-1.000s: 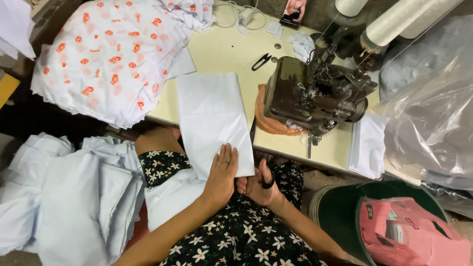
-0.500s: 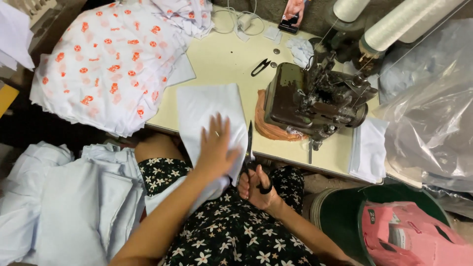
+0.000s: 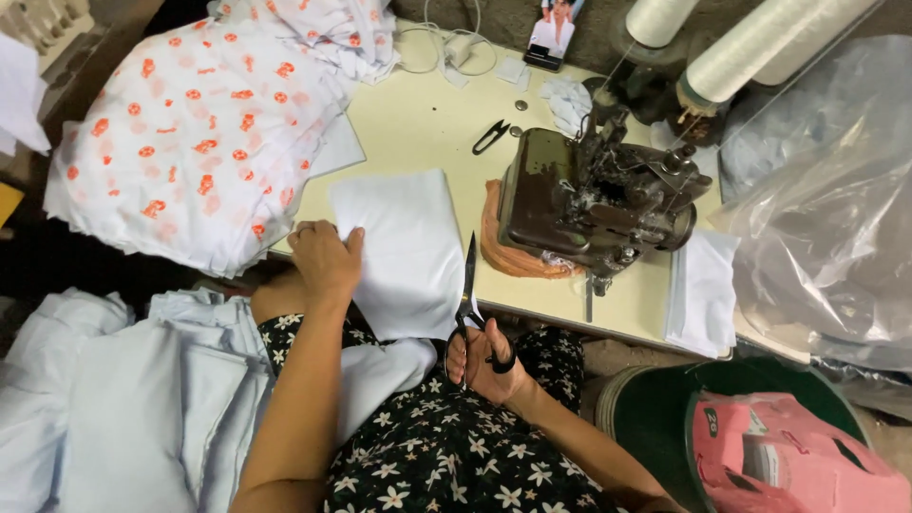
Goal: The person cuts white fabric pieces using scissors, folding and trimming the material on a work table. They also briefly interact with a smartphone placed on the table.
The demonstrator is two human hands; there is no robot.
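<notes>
Slid left since half a second back: left hand (image 3: 326, 261) now over at the 9 o'clock edge of the white fabric panel (image 3: 404, 252) instead of flat on its middle, fingers curled down and pinching that edge. Scissors (image 3: 475, 309) swung up too, blades closed and pointing to 12 o'clock along the panel's right side.

Right hand (image 3: 484, 366) wrapped tight round the black scissor handles, thumb through one loop, parked just off the table's near edge at about 5 o'clock from the panel. Probably held upright like that to keep the tips clear of the cloth while the other hand squares it up.

Panel lying flat on the pale sewing table (image 3: 418, 114), lower end hanging over the edge onto the lap. Makes sense for smoothing: one hand anchoring, surface free underneath.

Around it:
- dark overlock machine (image 3: 594, 195) at 3 o'clock, close to the panel, with an orange cloth (image 3: 508, 252) bunched under its left side
- small black thread snips (image 3: 490, 136) at 12 o'clock
- heap of white cloth with orange print (image 3: 190, 133) at 10 o'clock, crowding the table's left edge
- stack of pale blue pieces (image 3: 114, 399) at 7 o'clock, beside the lap
- another white piece (image 3: 703, 290) draped off the table past the machine
- thread cones (image 3: 731, 57) at 1 o'clock, clear plastic bag (image 3: 826, 218) further right
- pink thing in a green bin (image 3: 665, 427) at 4 o'clock, maybe a cap, hard to tell

Tightest spot: machine base and orange cloth right next to the blades.
</notes>
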